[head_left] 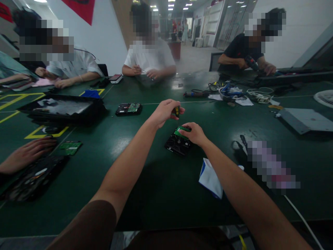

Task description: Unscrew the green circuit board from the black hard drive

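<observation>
In the middle of the table lies a black hard disk drive [174,146] with a green circuit board [181,132] on its far part. My right hand [195,134] grips the drive's right far side, its thumb resting over the board. Above and slightly left of the drive, my left hand [165,111] is closed round a small screwdriver [177,111] with a black and yellow handle. The screwdriver's tip is too thin to make out, so I cannot tell whether it touches the drive.
Another hard drive [128,109] lies beyond my left forearm, near a black tray [65,110]. At left, a co-worker's hand [32,152] is beside a dark drive [36,177] and a loose green board [69,148]. A white-blue cloth [211,178], cables [231,92] and a metal box [307,120] are to the right.
</observation>
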`<control>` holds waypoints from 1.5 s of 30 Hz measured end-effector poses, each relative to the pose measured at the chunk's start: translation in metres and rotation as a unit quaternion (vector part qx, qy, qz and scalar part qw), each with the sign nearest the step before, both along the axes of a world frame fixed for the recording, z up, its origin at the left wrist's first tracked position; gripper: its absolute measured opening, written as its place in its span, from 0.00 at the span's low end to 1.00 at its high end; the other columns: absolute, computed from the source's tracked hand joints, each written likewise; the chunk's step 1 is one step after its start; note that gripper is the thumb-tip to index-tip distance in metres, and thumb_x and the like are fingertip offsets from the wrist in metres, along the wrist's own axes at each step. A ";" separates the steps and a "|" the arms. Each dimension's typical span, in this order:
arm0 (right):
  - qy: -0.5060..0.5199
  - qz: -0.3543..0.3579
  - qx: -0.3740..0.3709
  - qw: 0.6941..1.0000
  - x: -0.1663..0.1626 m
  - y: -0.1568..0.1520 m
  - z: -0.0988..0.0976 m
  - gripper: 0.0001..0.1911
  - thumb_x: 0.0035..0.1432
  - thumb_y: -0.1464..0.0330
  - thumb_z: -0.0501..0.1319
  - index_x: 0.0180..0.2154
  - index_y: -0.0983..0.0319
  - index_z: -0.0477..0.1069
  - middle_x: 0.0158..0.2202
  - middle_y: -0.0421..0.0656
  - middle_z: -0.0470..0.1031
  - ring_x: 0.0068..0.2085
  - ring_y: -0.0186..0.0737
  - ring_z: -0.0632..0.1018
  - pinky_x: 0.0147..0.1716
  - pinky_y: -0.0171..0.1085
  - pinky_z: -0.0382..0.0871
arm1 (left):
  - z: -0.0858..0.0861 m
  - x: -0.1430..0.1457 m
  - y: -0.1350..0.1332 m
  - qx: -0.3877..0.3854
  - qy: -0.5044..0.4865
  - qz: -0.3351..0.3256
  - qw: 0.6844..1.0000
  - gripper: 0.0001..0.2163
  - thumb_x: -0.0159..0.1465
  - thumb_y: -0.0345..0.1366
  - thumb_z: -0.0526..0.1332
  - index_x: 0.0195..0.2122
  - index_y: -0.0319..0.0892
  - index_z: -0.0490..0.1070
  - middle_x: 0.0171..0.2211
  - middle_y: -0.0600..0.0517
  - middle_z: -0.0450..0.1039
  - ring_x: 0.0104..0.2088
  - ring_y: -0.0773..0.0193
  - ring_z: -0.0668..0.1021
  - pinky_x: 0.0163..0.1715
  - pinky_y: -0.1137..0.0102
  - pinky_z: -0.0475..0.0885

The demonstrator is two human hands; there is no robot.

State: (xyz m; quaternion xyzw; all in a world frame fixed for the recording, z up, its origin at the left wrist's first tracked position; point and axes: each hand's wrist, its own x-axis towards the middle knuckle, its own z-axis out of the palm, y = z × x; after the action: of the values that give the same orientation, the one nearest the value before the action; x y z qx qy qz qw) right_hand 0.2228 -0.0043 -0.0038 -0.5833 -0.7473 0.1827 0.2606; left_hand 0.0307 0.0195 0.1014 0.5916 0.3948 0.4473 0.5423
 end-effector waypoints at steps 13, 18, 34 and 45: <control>-0.008 -0.006 -0.002 1.000 0.000 0.000 -0.001 0.19 0.62 0.52 0.69 0.50 0.54 0.81 0.51 0.44 0.83 0.50 0.48 0.82 0.47 0.43 0.74 | -0.011 -0.002 0.005 0.405 0.269 0.191 0.853 0.08 0.73 0.33 0.60 0.47 0.45 0.78 0.42 0.49 0.80 0.40 0.61 0.80 0.42 0.65 0.74; -0.014 -0.003 -0.007 1.000 0.000 0.001 0.000 0.20 0.62 0.52 0.69 0.51 0.55 0.81 0.52 0.46 0.83 0.50 0.48 0.81 0.47 0.44 0.74 | -0.019 0.001 0.005 0.436 0.262 0.187 0.841 0.07 0.73 0.35 0.61 0.49 0.45 0.77 0.46 0.48 0.80 0.43 0.60 0.81 0.45 0.64 0.76; -0.017 -0.004 -0.005 1.000 -0.001 -0.001 0.003 0.18 0.62 0.53 0.69 0.49 0.54 0.82 0.51 0.45 0.83 0.49 0.48 0.82 0.46 0.43 0.73 | -0.029 0.004 0.008 0.394 0.224 0.100 0.885 0.15 0.71 0.27 0.57 0.58 0.45 0.67 0.58 0.42 0.74 0.56 0.55 0.80 0.59 0.56 0.73; -0.018 -0.005 0.001 1.000 -0.001 0.001 0.000 0.18 0.62 0.54 0.69 0.50 0.55 0.81 0.50 0.45 0.83 0.49 0.47 0.81 0.48 0.44 0.73 | -0.027 0.001 0.007 0.441 0.247 0.132 0.853 0.14 0.72 0.30 0.60 0.56 0.46 0.74 0.56 0.45 0.75 0.58 0.56 0.77 0.60 0.59 0.73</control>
State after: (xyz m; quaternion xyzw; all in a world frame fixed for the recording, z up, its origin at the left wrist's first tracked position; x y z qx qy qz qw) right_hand 0.2222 -0.0037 -0.0040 -0.5900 -0.7489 0.1700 0.2492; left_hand 0.0319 0.0265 0.0742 0.8018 0.3516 0.4810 0.0455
